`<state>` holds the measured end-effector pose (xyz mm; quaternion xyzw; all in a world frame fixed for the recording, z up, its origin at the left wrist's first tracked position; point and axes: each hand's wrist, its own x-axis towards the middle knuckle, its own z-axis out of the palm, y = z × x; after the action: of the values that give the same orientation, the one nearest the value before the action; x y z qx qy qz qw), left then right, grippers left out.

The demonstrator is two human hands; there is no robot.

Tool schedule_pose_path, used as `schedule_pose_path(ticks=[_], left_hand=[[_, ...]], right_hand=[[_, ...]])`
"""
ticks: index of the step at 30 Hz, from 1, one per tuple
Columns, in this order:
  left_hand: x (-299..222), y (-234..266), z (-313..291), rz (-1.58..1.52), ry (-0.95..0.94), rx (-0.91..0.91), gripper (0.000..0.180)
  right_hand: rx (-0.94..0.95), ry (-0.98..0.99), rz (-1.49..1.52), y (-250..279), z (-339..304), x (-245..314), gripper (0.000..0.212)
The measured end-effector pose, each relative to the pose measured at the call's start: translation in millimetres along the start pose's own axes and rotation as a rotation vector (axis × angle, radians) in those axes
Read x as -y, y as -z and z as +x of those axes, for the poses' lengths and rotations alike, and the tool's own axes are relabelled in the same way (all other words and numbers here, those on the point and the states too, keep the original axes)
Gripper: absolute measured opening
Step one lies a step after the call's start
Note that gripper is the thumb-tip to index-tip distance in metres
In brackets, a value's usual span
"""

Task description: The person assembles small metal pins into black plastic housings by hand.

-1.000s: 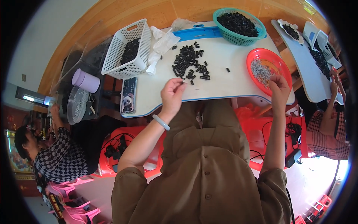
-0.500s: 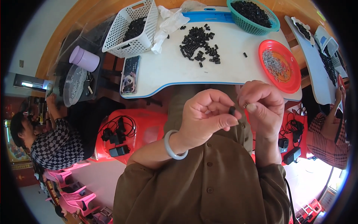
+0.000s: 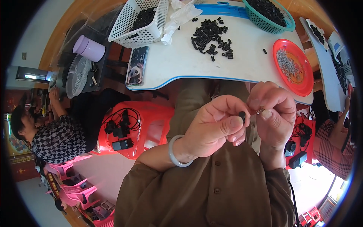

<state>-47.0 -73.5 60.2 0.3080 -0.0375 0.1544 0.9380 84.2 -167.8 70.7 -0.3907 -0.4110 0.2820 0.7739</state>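
My left hand (image 3: 215, 126), with a pale bangle (image 3: 174, 152) at its wrist, is closed and pinches a small black plastic piece (image 3: 242, 114) between thumb and fingers. Close beside it, my right hand (image 3: 278, 115) holds a tiny coiled metal spring (image 3: 259, 111) between thumb and fingertip. Both hands are raised in front of my body, short of the table's near edge. On the white table (image 3: 170, 62) lies a loose pile of black plastic pieces (image 3: 208, 36). A red plate (image 3: 307, 81) at the right carries many small silvery metal bits.
A white perforated basket (image 3: 124, 38) and a green basket (image 3: 261, 22) hold black pieces. A phone (image 3: 137, 68) lies at the table's left edge, near a lilac cup (image 3: 89, 48). Red stools (image 3: 147, 128) with cables stand beside me. Another person (image 3: 56, 140) sits at the left.
The view has shifted slightly, so the table sits higher and further right. My hands still pinch their small pieces, and the spring now shows more clearly at my right fingertips.
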Motion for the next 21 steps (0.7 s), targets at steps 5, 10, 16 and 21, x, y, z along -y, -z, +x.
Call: schedule_pose_path(ticks=[5, 10, 16, 21], left_hand=[[-2.5, -1.9, 3.4, -0.050, 0.033, 0.005, 0.028], [-3.9, 3.8, 0.6, 0.150, -0.028, 0.008, 0.025], [1.0, 14.9, 1.5, 0.131, -0.142, -0.057, 0.020], [-1.4, 12.8, 0.0, -0.032, -0.050, -0.020, 0.016]], right_hand=[[-0.018, -0.033, 0.104, 1.9, -2.7, 2.2, 0.009], [-0.040, -0.043, 0.123, -0.7, -2.9, 3.1, 0.009], [-0.025, -0.049, 0.136, -3.7, -4.3, 1.2, 0.009], [0.009, 0.017, 0.065, -5.6, -4.4, -3.1, 0.009]])
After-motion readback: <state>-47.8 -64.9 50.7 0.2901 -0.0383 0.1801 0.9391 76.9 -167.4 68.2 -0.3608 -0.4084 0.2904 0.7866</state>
